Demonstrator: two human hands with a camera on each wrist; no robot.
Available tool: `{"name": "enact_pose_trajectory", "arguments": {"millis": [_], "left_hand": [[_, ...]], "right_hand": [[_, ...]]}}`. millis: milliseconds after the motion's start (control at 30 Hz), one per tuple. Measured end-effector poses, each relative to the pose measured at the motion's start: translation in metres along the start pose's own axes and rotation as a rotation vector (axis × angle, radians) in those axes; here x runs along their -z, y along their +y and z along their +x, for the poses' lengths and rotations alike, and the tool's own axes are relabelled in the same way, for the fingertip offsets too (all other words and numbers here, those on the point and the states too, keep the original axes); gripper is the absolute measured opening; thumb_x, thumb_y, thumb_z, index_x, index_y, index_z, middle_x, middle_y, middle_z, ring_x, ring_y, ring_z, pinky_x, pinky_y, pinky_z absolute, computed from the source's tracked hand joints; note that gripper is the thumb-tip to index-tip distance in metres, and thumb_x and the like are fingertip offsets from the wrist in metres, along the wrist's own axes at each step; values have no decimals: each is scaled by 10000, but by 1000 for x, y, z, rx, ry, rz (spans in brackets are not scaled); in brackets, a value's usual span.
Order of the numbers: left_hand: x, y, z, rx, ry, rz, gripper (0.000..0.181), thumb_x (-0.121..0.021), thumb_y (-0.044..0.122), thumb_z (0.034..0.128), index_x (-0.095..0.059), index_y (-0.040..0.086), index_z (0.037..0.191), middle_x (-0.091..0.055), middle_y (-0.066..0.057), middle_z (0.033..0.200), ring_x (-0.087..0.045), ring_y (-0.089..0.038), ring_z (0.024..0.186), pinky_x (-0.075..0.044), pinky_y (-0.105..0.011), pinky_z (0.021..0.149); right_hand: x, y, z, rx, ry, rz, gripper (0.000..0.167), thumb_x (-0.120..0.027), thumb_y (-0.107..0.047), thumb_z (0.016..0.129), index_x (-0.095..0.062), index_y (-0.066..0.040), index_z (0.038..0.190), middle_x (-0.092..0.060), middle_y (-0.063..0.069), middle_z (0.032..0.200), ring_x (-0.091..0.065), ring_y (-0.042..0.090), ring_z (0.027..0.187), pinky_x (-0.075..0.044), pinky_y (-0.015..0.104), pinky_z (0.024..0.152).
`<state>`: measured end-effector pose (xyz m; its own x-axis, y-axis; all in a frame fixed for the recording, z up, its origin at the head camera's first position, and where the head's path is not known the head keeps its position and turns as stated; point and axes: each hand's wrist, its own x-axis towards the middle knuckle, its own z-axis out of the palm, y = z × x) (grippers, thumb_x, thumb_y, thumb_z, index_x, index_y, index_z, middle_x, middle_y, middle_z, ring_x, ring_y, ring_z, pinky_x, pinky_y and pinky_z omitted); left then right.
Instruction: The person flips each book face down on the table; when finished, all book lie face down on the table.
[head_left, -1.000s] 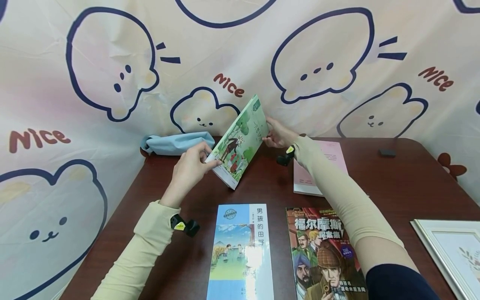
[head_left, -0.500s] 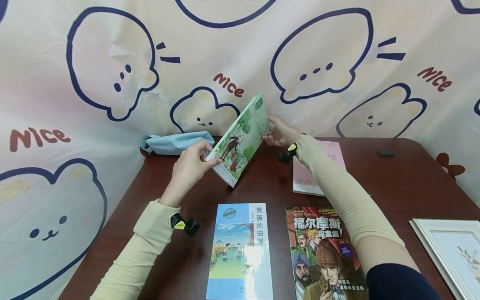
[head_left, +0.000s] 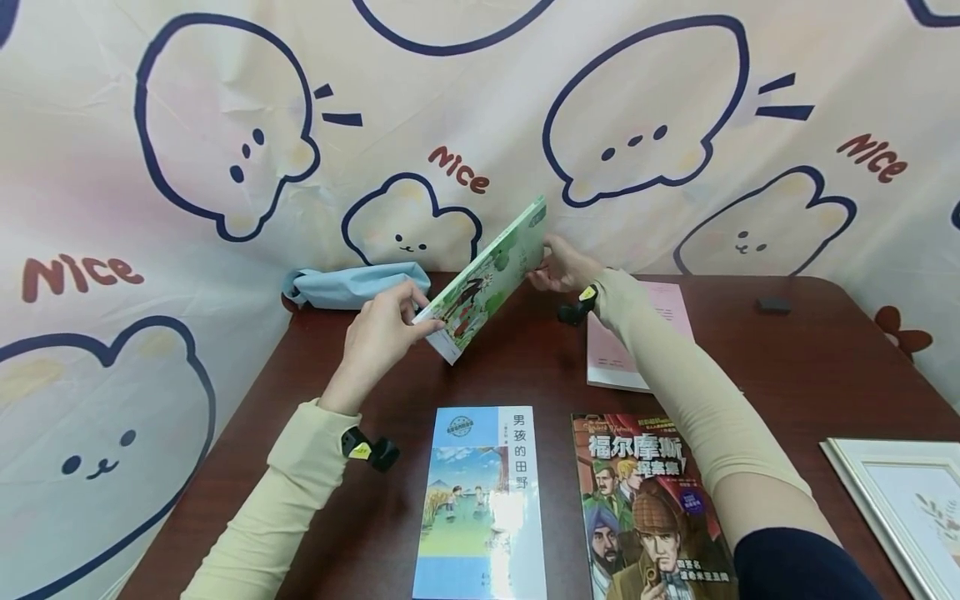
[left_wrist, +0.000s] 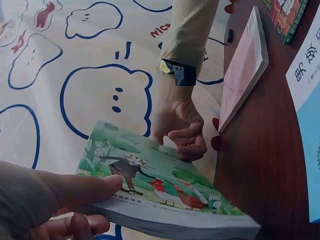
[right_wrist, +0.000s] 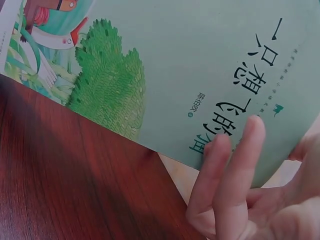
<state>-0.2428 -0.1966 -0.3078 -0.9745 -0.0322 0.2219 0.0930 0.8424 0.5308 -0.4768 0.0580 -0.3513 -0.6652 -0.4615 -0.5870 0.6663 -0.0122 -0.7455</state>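
Both my hands hold a green picture book (head_left: 497,279) tilted above the far part of the table. My left hand (head_left: 378,333) grips its lower left corner; in the left wrist view the thumb lies across the illustrated cover, with the other fingers beneath. At the opposite side, my right hand (head_left: 564,265) pinches the edge near the title, two fingertips (right_wrist: 254,131) on the cover. The spine side faces up and left. Closer to me lie a blue-and-white book (head_left: 480,500) and a comic-style detective book (head_left: 645,508), both flat.
A pink book (head_left: 611,354) lies partly under my right forearm. A light blue cloth bundle (head_left: 352,286) sits at the back left. On the right are a white picture frame (head_left: 862,492) and a small dark block (head_left: 773,306). A printed curtain (head_left: 480,100) hangs behind the table (head_left: 787,367).
The green book has leaned further right, its top corner shifting right and its lower corner rising left. Its cover looks narrower. My right hand has moved slightly right; the left has barely moved.
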Motion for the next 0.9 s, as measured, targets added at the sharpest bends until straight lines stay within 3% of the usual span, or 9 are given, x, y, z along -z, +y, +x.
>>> {"name": "enact_pose_trajectory", "arguments": {"millis": [467,733,800,900], "left_hand": [[1,-1,-1,-13,24,18,276,-782,342,816,-612,186,968,-514,-34,718,-457,-200,554,-321,-305,465],[1,-4,-1,-31,31,30,273,-787,330,812,-615,182,964,-538,-40,711,-452,-198,544,-330,-302,456],[1,-4,-1,-40,38,33,268,-789,326,811,-617,182,958,-539,-41,713,-451,-198,545,-331,-302,457],[2,-5,-2,-51,41,25,250,-788,313,814,-627,186,957,-544,-40,711,-456,-198,551,-334,-307,462]], "right_hand": [[0,1,2,-3,-7,-35,305,-331,-263,983,-438,4,1082,-500,124,912,-579,122,606,-465,143,452],[3,-2,0,-7,-34,-78,491,-381,-292,999,-341,26,1371,-581,115,844,-604,98,565,-462,131,458],[3,-3,-2,-1,-42,-84,460,-386,-291,1004,-376,31,1332,-594,116,827,-607,99,564,-462,134,458],[3,-5,-5,19,-47,-68,385,-388,-305,1009,-509,37,1139,-629,129,804,-623,125,581,-487,154,475]]}}
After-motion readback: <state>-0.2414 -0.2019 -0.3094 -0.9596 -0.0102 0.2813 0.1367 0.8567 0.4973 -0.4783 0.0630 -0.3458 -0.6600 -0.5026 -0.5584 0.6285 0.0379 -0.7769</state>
